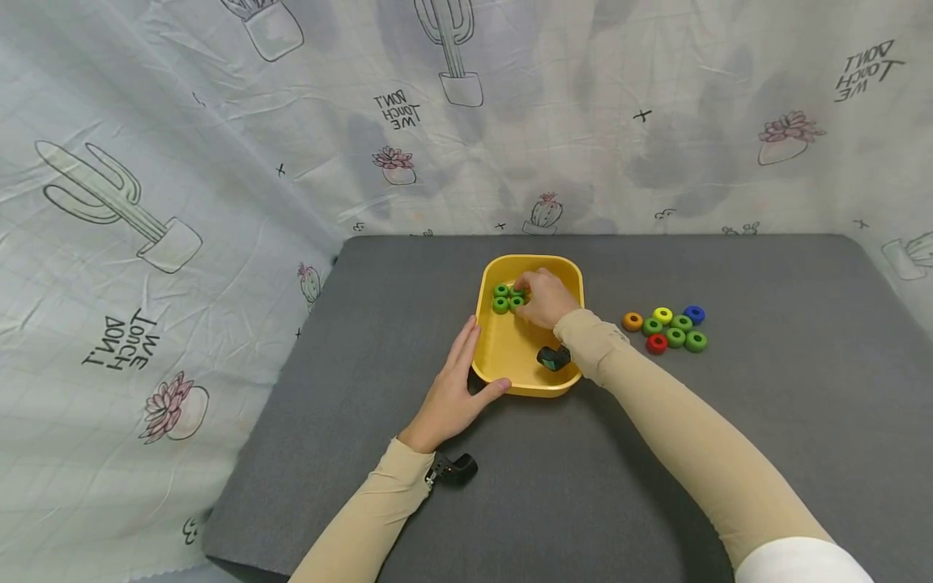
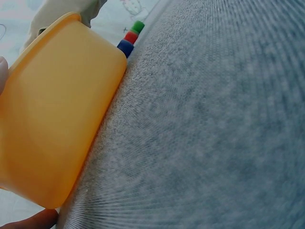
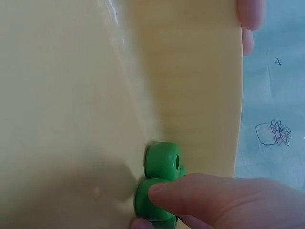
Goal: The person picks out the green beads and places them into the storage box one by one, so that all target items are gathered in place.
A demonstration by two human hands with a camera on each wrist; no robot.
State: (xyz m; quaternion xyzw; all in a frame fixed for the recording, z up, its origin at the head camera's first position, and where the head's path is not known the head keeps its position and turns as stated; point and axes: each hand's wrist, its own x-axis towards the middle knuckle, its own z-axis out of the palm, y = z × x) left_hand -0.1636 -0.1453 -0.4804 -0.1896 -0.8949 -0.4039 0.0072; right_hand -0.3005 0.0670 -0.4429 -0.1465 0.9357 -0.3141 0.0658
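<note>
A yellow tub [image 1: 525, 356] stands on the grey table. Inside it, near the far left corner, several green beads [image 1: 500, 305] with central holes sit close together. My right hand [image 1: 545, 298] reaches into the tub and pinches a green bead [image 3: 150, 200] with thumb and finger; another green bead [image 3: 162, 160] lies right beside it in the right wrist view. My left hand [image 1: 452, 401] touches the tub at its near left corner, fingers straight along the left wall and thumb over the near rim. The tub's outer wall [image 2: 62, 105] fills much of the left wrist view.
To the right of the tub lies a loose group of beads: an orange bead [image 1: 632, 321], a yellow bead [image 1: 662, 316], a blue bead [image 1: 695, 314], a red bead [image 1: 657, 344] and several green ones. A patterned curtain [image 1: 583, 121] hangs behind the table [image 1: 773, 421].
</note>
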